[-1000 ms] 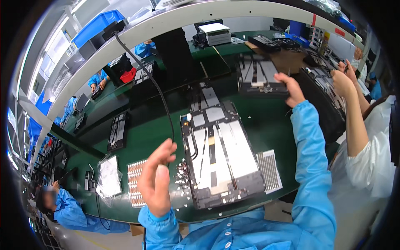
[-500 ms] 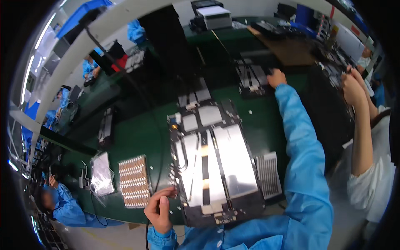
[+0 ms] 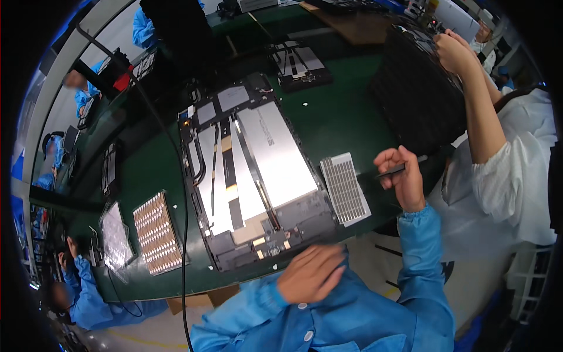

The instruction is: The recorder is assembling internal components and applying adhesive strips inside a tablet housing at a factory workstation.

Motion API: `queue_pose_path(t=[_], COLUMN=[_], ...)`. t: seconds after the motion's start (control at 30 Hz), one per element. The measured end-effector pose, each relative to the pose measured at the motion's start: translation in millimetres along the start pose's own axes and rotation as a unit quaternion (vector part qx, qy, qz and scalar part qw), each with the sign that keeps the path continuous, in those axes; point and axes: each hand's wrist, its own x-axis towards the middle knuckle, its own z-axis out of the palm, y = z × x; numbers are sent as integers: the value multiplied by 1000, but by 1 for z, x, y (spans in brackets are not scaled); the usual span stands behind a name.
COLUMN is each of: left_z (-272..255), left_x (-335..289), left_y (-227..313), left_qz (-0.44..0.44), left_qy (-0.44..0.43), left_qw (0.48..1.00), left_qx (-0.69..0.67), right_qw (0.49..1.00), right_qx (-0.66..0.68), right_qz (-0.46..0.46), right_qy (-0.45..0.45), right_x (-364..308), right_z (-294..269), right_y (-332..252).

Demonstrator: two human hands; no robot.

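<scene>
A large opened electronic unit with a black frame and broad silver battery plates (image 3: pixel 285 152) lies on the green table in front of me. Thin black cables run along it, with small boards at the near end. My left hand (image 3: pixel 311 273), blurred, hovers by that near edge with its fingers stretched out and nothing visible in them. Off the unit's right side, my right hand (image 3: pixel 404 176) is closed on a slim dark tool (image 3: pixel 394 170), perhaps tweezers. Between this hand and the unit lies a white sheet with rows of grey strips (image 3: pixel 346 190).
A similar smaller-looking unit (image 3: pixel 299 66) lies farther back. To the left are a sheet of brown and white pieces (image 3: pixel 155 234) and a clear plastic bag (image 3: pixel 117 237). A black cable (image 3: pixel 185 234) hangs across the view. A co-worker's arms (image 3: pixel 484 117) reach over a black stack (image 3: pixel 416 94) at right.
My right hand has drawn back from the far unit to near my right side, where the dark tool shows. My left hand has left the unit's left edge for its near edge. The view has shifted.
</scene>
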Motion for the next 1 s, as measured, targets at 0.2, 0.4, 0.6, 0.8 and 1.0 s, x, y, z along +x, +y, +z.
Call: queue_pose_path(t=[0.2,0.4,0.6,0.8,1.0], left_z=[77,94,89,91,95], left_x=[84,89,93,95,99], left_y=[-33,-49,-43,-45,-43], left_qz=[-90,-153,-157,-151,-141], left_qy=[30,31,-3,-2,15], left_qw=[964,943,943,945,947], left_qx=[249,294,294,290,290], right_qw=[998,998,992,988,989], right_qx=[43,-55,-113,-138,-133], right_qz=[33,-20,-33,-12,-8], right_qy=[38,3,-42,-63,-63], right_x=[1,30,49,58,62], right_z=[17,23,20,13,9], right_y=[17,22,26,30,28])
